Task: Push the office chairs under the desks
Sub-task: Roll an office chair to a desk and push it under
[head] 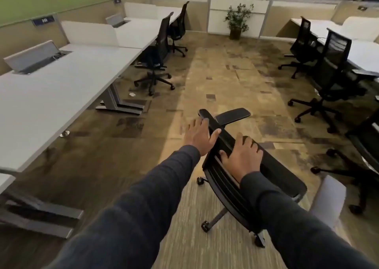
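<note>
A black office chair [272,174] stands in the aisle right in front of me, seen from above with its backrest top toward me. My left hand [200,137] grips the left end of the backrest's top edge, thumb over the rim. My right hand [242,153] lies curled over the same top edge further right. One armrest [233,114] sticks out beyond my hands. A long white desk [51,96] runs along the left, apart from the chair. Its nearest section has no chair under it.
Two black chairs [158,57] sit at the far left desks. Several more chairs [330,71] stand by the white desks [363,53] on the right. A potted plant [238,22] stands at the back wall. Grey desk feet [121,106] protrude onto the carpeted aisle.
</note>
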`<action>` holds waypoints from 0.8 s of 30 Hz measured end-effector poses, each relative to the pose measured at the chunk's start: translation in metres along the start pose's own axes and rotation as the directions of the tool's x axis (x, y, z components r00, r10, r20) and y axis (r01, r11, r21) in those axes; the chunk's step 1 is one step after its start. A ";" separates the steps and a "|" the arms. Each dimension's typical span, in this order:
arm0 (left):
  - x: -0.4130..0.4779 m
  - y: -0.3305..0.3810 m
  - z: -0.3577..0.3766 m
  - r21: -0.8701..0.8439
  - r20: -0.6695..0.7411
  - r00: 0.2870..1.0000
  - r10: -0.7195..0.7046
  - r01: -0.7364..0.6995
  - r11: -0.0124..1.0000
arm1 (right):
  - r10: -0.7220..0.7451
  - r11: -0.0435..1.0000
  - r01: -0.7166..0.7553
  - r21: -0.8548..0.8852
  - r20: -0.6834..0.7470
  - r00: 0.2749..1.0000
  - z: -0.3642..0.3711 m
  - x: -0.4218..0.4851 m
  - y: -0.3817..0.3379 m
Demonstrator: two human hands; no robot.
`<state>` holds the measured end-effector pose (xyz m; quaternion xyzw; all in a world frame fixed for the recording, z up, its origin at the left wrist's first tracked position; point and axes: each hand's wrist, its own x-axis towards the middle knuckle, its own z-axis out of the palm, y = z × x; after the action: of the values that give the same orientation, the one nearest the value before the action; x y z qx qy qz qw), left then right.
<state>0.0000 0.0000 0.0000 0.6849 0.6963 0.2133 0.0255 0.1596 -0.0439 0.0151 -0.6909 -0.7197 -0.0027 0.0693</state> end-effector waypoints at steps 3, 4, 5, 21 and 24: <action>0.034 0.012 0.008 0.018 0.048 0.998 0.035 -0.036 0.999 | 0.024 0.992 -0.038 0.120 0.116 0.993 0.004 0.019 0.009; 0.046 0.015 0.012 0.039 0.091 0.994 0.063 -0.067 0.997 | 0.016 0.990 -0.039 0.137 0.159 0.987 0.006 0.023 0.011; 0.057 0.017 0.017 0.066 0.156 0.984 0.088 -0.100 0.993 | -0.016 0.992 -0.006 0.129 0.165 0.986 0.008 0.026 0.012; 0.079 -0.027 0.031 0.153 0.231 0.972 -0.029 -0.007 0.988 | -0.319 0.945 0.327 0.000 0.214 0.923 0.033 0.055 -0.033; 0.072 -0.035 0.029 0.158 0.204 0.976 -0.073 0.041 0.987 | -0.348 0.936 0.352 0.021 0.213 0.913 0.036 0.055 -0.039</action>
<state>-0.0279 0.0780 -0.0195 0.6830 0.7235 0.0852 0.0522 0.1154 0.0128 -0.0115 -0.5477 -0.8348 0.0526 -0.0161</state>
